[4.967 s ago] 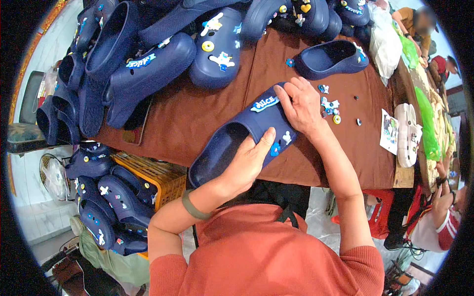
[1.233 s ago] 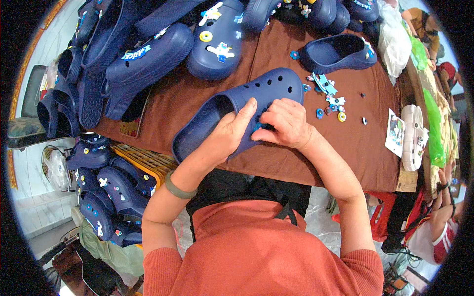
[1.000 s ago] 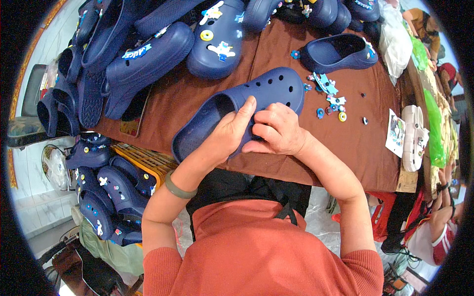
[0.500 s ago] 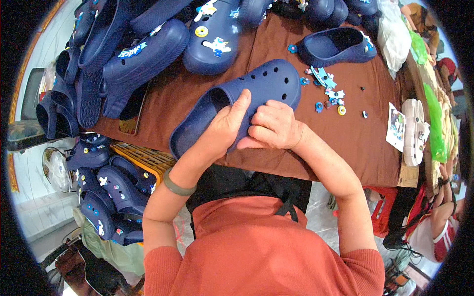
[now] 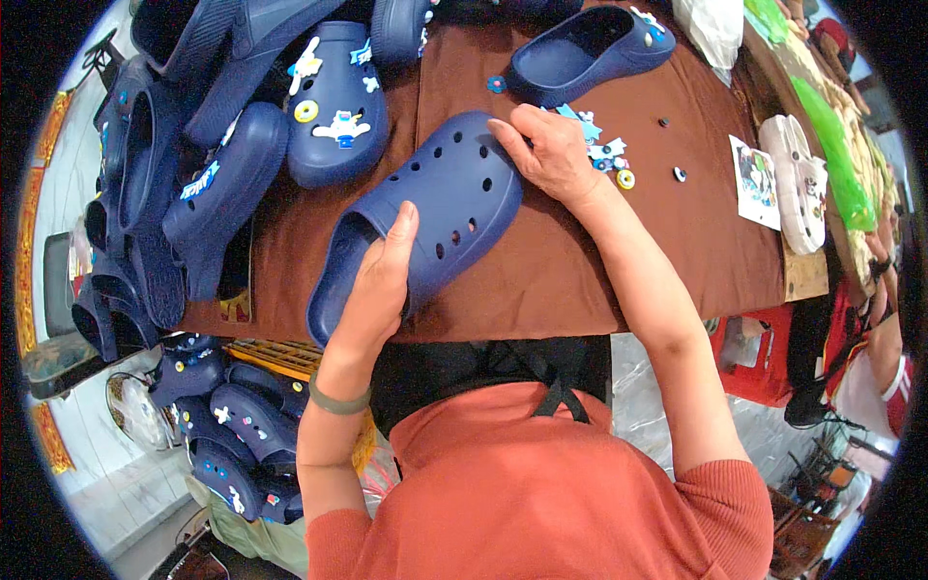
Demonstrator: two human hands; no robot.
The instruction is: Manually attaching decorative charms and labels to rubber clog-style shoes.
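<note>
The right hand (image 5: 555, 155) has moved from the near side of the clog (image 5: 435, 198) to its toe — near-side holes (image 5: 455, 237) now show.

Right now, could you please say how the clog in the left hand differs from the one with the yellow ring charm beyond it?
The held clog has bare holes; the ringed clog carries several charms. The held clog's toe points up and right in the view; the ringed clog's points down. The left hand grips the held clog; the ringed clog lies untouched. Both are dark blue with rounded toes.
</note>
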